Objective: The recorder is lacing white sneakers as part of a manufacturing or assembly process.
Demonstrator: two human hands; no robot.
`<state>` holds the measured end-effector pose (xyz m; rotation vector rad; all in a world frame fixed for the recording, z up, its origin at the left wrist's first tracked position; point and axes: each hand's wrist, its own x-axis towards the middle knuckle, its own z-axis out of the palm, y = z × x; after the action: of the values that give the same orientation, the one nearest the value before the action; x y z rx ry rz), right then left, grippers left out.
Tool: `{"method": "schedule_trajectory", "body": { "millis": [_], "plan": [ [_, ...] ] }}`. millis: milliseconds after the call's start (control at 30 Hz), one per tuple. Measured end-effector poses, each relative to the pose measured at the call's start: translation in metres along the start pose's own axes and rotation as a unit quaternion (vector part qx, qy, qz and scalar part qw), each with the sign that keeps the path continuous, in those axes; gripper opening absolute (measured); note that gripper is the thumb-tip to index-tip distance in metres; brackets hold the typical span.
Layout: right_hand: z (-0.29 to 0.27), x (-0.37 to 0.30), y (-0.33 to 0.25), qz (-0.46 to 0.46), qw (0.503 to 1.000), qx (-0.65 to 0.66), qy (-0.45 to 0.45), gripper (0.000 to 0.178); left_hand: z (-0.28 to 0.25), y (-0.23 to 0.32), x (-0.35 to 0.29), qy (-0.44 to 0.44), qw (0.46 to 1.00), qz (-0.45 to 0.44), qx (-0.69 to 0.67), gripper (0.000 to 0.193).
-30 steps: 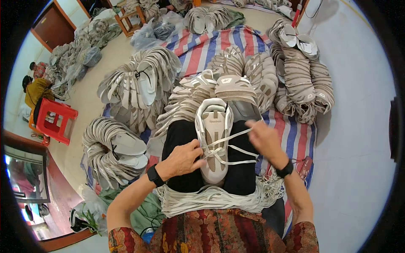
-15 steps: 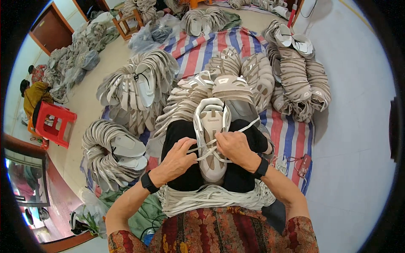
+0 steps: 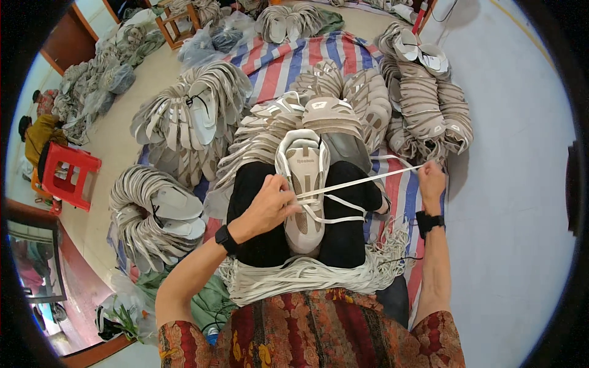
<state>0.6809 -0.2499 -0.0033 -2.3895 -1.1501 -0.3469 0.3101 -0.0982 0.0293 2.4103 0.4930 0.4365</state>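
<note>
A beige and white shoe upper rests toe toward me on my black-trousered lap. My right hand is out to the right, its fingers closed on the end of a cream shoelace. That lace runs taut back to the eyelets. At the left side of the lacing, my left hand has its fingers bent and pinched against the upper; what exactly lies under the fingertips is hidden. Another stretch of lace loops loosely over my right thigh.
A thick bundle of cream laces lies across my lap. Stacked shoe uppers stand ahead, including a curled stack at left and tall stacks at right, on a striped sheet. A red stool stands far left, near another person.
My right hand has swung out from the shoe upper to the right, drawing the lace long and straight. My left hand stays by the lacing, closer in on the upper.
</note>
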Motion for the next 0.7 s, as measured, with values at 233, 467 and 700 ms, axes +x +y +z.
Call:
{"method": "schedule_trajectory", "body": {
  "millis": [233, 467, 700],
  "plan": [
    [-0.005, -0.046, -0.152, -0.303, 0.884, 0.322, -0.152, 0.034, 0.0, -0.003, -0.006, 0.016, 1.0, -0.007, -0.017, 0.019],
    [0.009, -0.059, -0.191, -0.424, 0.877, 0.211, -0.083, 0.011, 0.003, -0.002, -0.005, 0.034, 0.999, 0.02, 0.011, 0.025],
    [0.011, -0.043, -0.174, -0.402, 0.903, 0.148, -0.034, 0.01, 0.004, 0.003, -0.005, 0.062, 0.997, 0.024, 0.037, 0.03]
  ]
}}
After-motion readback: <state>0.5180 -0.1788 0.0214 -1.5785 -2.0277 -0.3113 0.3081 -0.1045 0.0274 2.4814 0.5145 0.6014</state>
